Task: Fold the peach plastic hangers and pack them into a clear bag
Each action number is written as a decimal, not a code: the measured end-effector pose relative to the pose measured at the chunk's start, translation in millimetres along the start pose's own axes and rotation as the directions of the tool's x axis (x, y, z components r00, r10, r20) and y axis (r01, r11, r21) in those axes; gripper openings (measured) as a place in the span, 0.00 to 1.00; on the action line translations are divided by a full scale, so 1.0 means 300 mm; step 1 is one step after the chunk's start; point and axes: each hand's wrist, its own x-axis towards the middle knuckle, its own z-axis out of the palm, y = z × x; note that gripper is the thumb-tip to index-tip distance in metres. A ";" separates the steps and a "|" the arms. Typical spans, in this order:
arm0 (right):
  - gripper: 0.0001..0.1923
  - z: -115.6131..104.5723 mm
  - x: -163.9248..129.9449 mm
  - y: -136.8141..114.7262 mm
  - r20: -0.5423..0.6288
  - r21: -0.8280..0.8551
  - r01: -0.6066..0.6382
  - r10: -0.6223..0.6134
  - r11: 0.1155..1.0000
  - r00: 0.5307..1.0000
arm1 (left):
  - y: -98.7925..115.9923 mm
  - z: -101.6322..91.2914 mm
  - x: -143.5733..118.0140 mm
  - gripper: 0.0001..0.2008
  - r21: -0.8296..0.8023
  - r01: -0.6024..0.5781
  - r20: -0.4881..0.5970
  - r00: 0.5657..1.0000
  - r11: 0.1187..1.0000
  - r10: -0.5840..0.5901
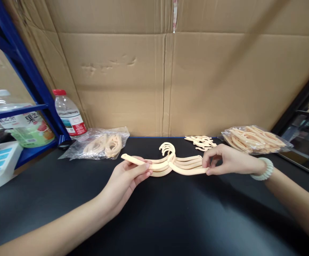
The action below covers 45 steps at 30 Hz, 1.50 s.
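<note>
A cream plastic clothes hanger [188, 172] is held between both hands at the middle of the black table. My left hand [126, 179] pinches its left arm between thumb and fingers. Thumb and fingertips of my right hand [221, 160] are closed on the far end of its right arm. Directly behind it, several matching hangers [189, 163] lie in an overlapping row, their hooks [167, 146] bunched together and pointing away from me. The held hanger covers part of them.
Clear bags of cream hanger parts lie at the back left [101, 145] and back right [253, 139]. Loose cream pieces [202, 142] sit between. A red-capped bottle [69, 115], a blue rack [16, 53] and a white tray [2, 167] stand left; cardboard [122, 85] walls the back.
</note>
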 end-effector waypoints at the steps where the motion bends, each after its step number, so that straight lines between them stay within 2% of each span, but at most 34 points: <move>1: 0.11 -0.009 -0.005 0.004 0.027 -0.008 -0.010 0.010 1.000 1.000 | 0.007 -0.012 0.012 0.06 0.016 0.028 0.031 0.999 0.999 -0.029; 4: 0.09 -0.026 -0.014 0.018 0.139 -0.025 -0.042 0.045 0.999 0.989 | 0.034 -0.052 0.060 0.08 0.154 0.097 0.166 0.978 0.983 -0.122; 6: 0.07 -0.027 -0.016 0.028 0.162 -0.068 -0.050 0.061 0.996 0.985 | 0.052 -0.078 0.094 0.08 0.338 0.026 0.282 0.951 0.941 -0.128; 7: 0.06 -0.025 -0.015 0.032 0.158 -0.095 -0.050 0.064 0.994 0.985 | 0.059 -0.089 0.109 0.08 0.441 -0.070 0.332 0.939 0.895 -0.090; 9: 0.05 -0.019 -0.011 0.038 0.136 -0.148 -0.037 0.057 0.988 0.989 | 0.072 -0.106 0.130 0.07 0.624 -0.309 0.440 0.898 0.718 0.005; 11: 0.05 -0.012 -0.005 0.041 0.112 -0.207 -0.022 0.045 0.978 0.993 | 0.082 -0.114 0.136 0.05 0.720 -0.528 0.547 0.831 0.451 0.099; 13: 0.05 -0.006 -0.001 0.044 0.074 -0.270 -0.018 0.040 0.963 0.996 | 0.093 -0.113 0.129 0.03 0.725 -0.661 0.647 0.750 0.192 0.136; 14: 0.05 -0.003 0.001 0.045 0.053 -0.296 -0.020 0.037 0.955 0.998 | 0.099 -0.111 0.121 0.02 0.707 -0.700 0.688 0.714 0.098 0.129; 15: 0.05 -0.001 0.003 0.047 0.036 -0.314 -0.019 0.032 0.949 0.999 | 0.104 -0.107 0.112 0.01 0.684 -0.729 0.722 0.683 0.032 0.108; 17: 0.05 0.001 0.004 0.053 0.013 -0.338 -0.005 0.010 0.941 1.000 | 0.115 -0.101 0.097 0.03 0.640 -0.767 0.768 0.638 -0.042 0.057; 21: 0.04 -0.004 0.006 0.062 0.010 -0.360 0.012 -0.009 0.933 1.000 | 0.122 -0.100 0.089 0.05 0.594 -0.793 0.800 0.600 -0.138 -0.004; 23: 0.03 -0.004 0.006 0.058 0.014 -0.381 0.006 -0.001 0.925 1.000 | 0.112 -0.100 0.091 0.06 0.583 -0.794 0.804 0.594 -0.174 -0.013; 25: 0.02 0.006 0.005 0.042 -0.025 -0.433 -0.004 -0.008 0.902 1.000 | 0.087 -0.093 0.085 0.07 0.597 -0.775 0.796 0.605 -0.205 0.031; 27: 0.05 0.031 0.003 0.011 -0.101 -0.487 -0.015 -0.040 0.873 0.994 | 0.043 -0.076 0.062 0.07 0.647 -0.729 0.762 0.631 -0.225 0.148; 29: 0.11 0.074 0.002 -0.028 -0.155 -0.502 -0.002 -0.087 0.865 0.984 | -0.016 -0.053 0.020 0.13 0.701 -0.684 0.711 0.648 -0.202 0.272; 32: 0.24 0.160 0.008 -0.071 -0.151 -0.496 0.053 -0.147 0.867 0.978 | -0.104 -0.026 -0.055 0.29 0.717 -0.672 0.697 0.687 -0.187 0.203; 34: 0.35 0.217 0.017 -0.074 -0.146 -0.538 0.043 -0.143 0.842 0.979 | -0.145 -0.019 -0.089 0.33 0.754 -0.629 0.657 0.731 -0.192 0.185; 36: 0.40 0.260 0.029 -0.057 -0.149 -0.574 0.004 -0.109 0.819 0.983 | -0.165 -0.024 -0.096 0.34 0.775 -0.597 0.629 0.758 -0.206 0.172; 40: 0.35 0.296 0.056 -0.010 -0.169 -0.594 -0.069 -0.040 0.802 0.985 | -0.150 -0.044 -0.044 0.35 0.770 -0.592 0.629 0.767 -0.237 0.126; 43: 0.31 0.285 0.082 0.016 -0.170 -0.613 -0.062 -0.055 0.788 0.984 | -0.116 -0.048 0.012 0.36 0.738 -0.632 0.652 0.758 -0.237 0.009; 45: 0.30 0.267 0.106 0.031 -0.162 -0.632 -0.036 -0.086 0.774 0.983 | -0.095 -0.040 0.044 0.37 0.742 -0.627 0.636 0.770 -0.238 -0.047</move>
